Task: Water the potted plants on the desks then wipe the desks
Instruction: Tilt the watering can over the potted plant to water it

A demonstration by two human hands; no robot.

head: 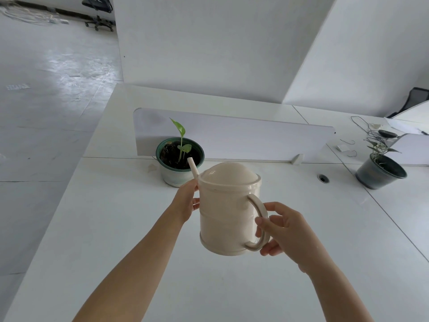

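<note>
My right hand [283, 231] gripped the watering can [226, 212] by its handle, left hand [185, 201] clasped its side, spout [192, 167] at the mid-frame potted plant [180, 159].

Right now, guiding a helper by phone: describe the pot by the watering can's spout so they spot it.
On the white desk, follow the low divider to its left end. The pot stands there, behind the cream watering can. Unlike the dark grey pot far right, it has a green rim, whitish body and one bright sprout.
</note>
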